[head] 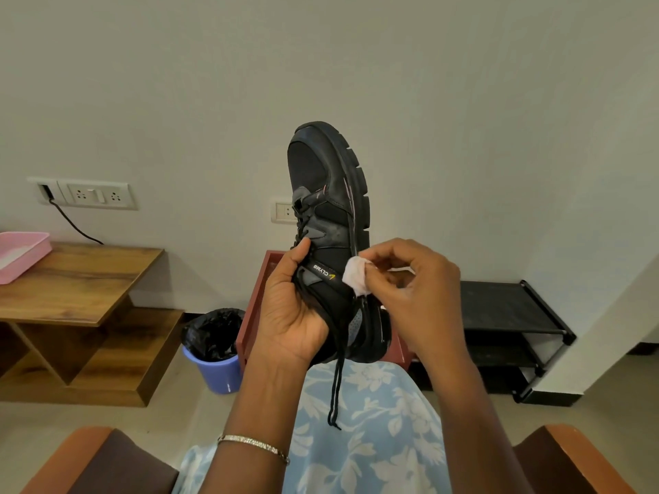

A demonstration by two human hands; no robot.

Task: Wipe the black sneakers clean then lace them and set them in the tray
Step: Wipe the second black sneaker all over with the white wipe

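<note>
A black sneaker (328, 194) is held up in front of me, toe pointing up, sole to the right. My left hand (289, 304) grips it at the tongue and collar, thumb on the laces. My right hand (410, 283) pinches a small white wad of wipe (354, 274) and presses it against the sneaker's side near the sole. A loose black lace (335, 386) hangs down over my lap. A red-brown tray (249, 315) stands on the floor behind the sneaker, mostly hidden. Only one sneaker shows.
A blue bin with a black liner (217, 351) sits left of the tray. A wooden table (71, 279) at the left carries a pink tray (21, 254). A black shoe rack (506, 333) stands at the right. Chair armrests flank my lap.
</note>
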